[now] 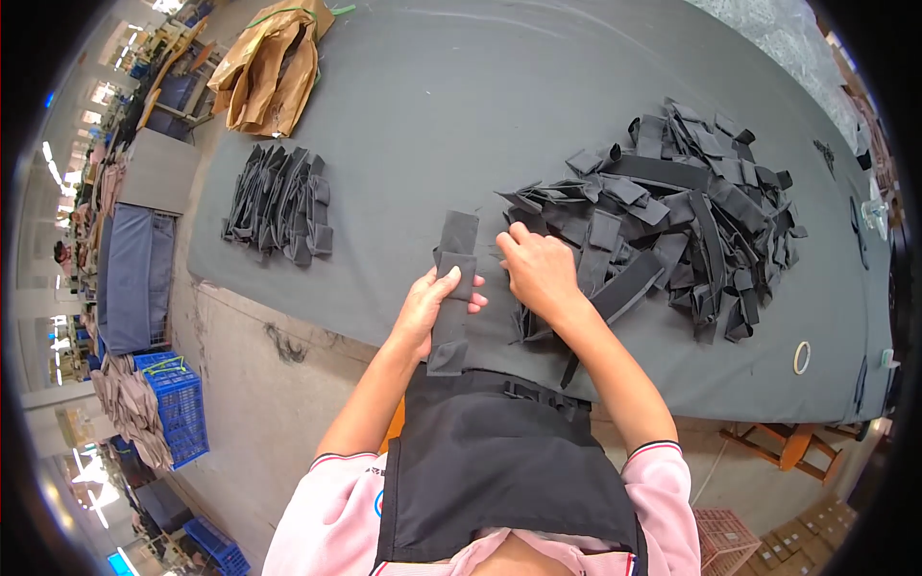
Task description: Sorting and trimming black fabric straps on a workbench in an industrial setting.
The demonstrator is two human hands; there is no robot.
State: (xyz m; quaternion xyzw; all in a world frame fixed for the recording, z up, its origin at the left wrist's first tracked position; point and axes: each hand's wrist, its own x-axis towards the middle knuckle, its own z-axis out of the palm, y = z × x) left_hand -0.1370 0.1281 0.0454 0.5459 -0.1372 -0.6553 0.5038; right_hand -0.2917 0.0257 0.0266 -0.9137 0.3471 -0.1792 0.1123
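My left hand (pixel 437 305) grips a dark fabric strap (pixel 451 331) near the table's front edge. Its thumb presses on a folded flap across the middle, and the strap's ends stick out above and below the hand. Just to the right, my right hand (pixel 540 269) is closed with its fingers curled at the left side of a large loose pile of similar dark straps (pixel 663 216). What its fingertips hold, if anything, is hidden. Farther left on the table, a neat row of folded straps (pixel 279 204) stands packed together.
A brown paper bag (pixel 274 72) sits at the far left of the grey-covered table (pixel 403 125). A pale yellow ring (pixel 801 358) lies near the right edge. Clear plastic sheeting (pixel 768 38) is at the far right. On the floor left stands a blue crate (pixel 175 408).
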